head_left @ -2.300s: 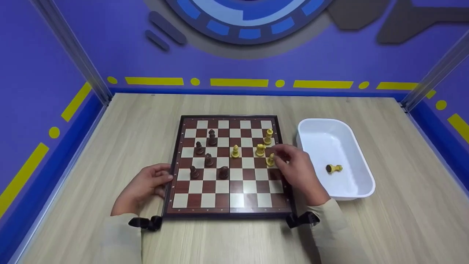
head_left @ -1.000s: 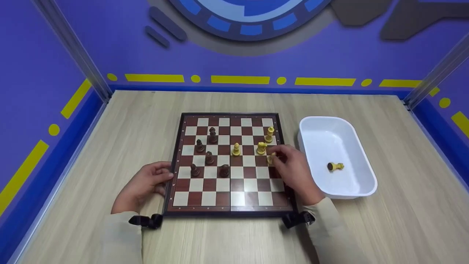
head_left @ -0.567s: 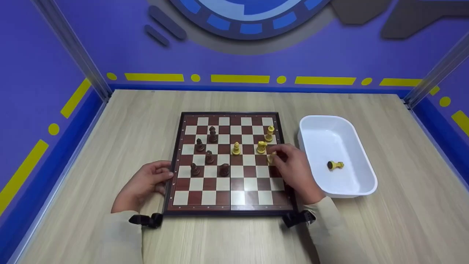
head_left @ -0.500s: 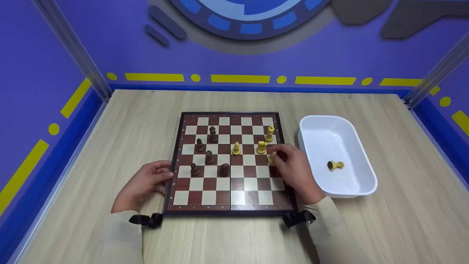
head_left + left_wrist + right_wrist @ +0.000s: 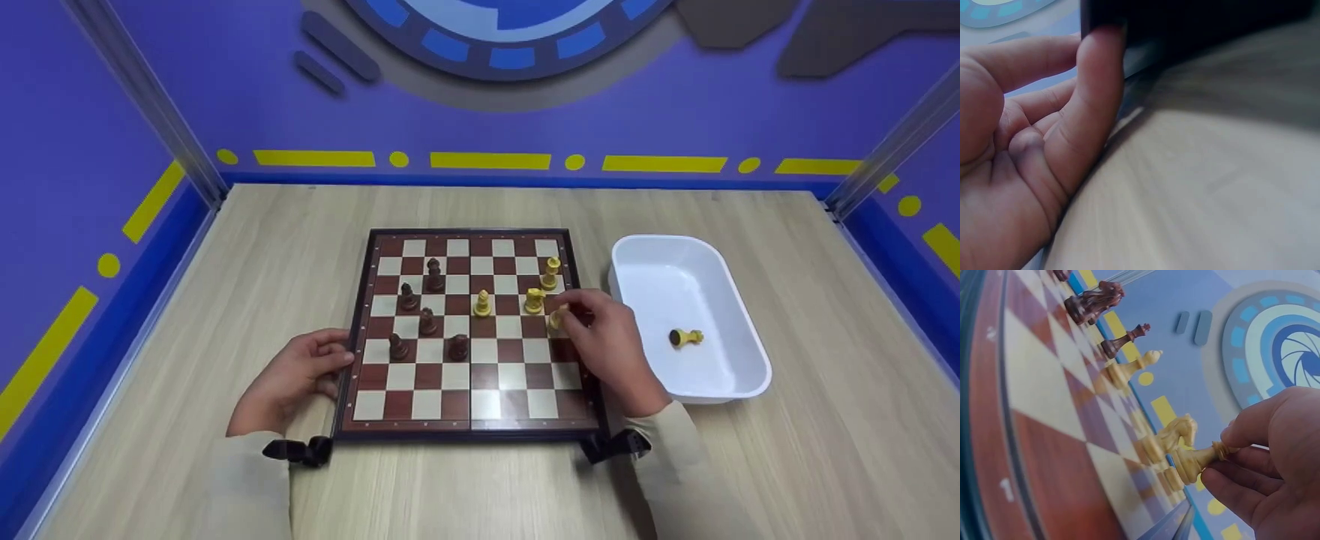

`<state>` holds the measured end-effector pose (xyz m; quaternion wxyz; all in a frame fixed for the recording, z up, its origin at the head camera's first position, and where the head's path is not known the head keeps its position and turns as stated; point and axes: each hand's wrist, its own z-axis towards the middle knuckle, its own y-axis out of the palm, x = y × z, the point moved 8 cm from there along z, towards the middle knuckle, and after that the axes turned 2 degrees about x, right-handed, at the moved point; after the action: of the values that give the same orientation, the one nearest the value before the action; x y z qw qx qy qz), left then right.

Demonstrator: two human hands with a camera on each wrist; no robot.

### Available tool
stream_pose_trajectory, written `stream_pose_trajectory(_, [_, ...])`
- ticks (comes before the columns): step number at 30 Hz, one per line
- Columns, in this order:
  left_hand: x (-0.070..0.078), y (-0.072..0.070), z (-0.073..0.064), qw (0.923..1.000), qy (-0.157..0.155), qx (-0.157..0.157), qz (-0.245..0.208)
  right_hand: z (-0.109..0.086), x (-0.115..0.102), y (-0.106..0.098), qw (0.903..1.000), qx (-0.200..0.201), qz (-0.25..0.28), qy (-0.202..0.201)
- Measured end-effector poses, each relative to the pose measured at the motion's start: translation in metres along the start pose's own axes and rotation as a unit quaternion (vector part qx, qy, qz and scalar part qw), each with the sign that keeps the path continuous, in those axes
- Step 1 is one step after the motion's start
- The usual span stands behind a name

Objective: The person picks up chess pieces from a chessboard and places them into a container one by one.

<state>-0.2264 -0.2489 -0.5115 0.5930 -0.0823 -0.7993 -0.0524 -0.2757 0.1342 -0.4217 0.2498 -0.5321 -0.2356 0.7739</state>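
Note:
A chessboard (image 5: pixel 499 379) lies on the table with dark brown and pale yellow pieces standing on it. My left hand (image 5: pixel 296 371) grips the board's left edge, its fingertips against the dark rim in the left wrist view. Over the right side of the board, my right hand (image 5: pixel 609 346) pinches a pale yellow chess piece (image 5: pixel 1192 463) by its upper part. The fingers hide the top of this piece. Just beyond it are a yellow knight (image 5: pixel 533 301) and a tall yellow piece (image 5: pixel 551 274); a yellow bishop (image 5: pixel 482 304) stands farther left.
A white tub (image 5: pixel 741 315) stands right of the board, holding a yellow chess piece (image 5: pixel 685 337) on its side. Dark pieces, including a dark knight (image 5: pixel 458 347), occupy the board's left half. Blue panels (image 5: pixel 480 135) wall in the table (image 5: pixel 420 487).
My right fingertips have moved from beside the yellow piece onto its upper part. In the latest half second the hand has risen slightly with it. My left hand stays at the board's edge.

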Motion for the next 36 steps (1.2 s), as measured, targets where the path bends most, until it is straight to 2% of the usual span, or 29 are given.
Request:
stream_pose_trajectory(13, [-0.003,-0.002,0.001,1.0000,-0.004,-0.004,0.003,0.000,-0.007,-0.008,0.9999,-0.012,0.007,0.005])
stream_pose_trajectory(21, [-0.003,-0.001,0.002,1.0000,0.000,-0.005,0.001,0.000,-0.003,-0.012,0.9991,-0.022,0.011,0.036])
stream_pose_trajectory(36, [-0.003,-0.001,0.002,1.0000,-0.001,-0.005,0.007,0.002,-0.005,-0.029,0.9997,0.008,0.012,0.021])
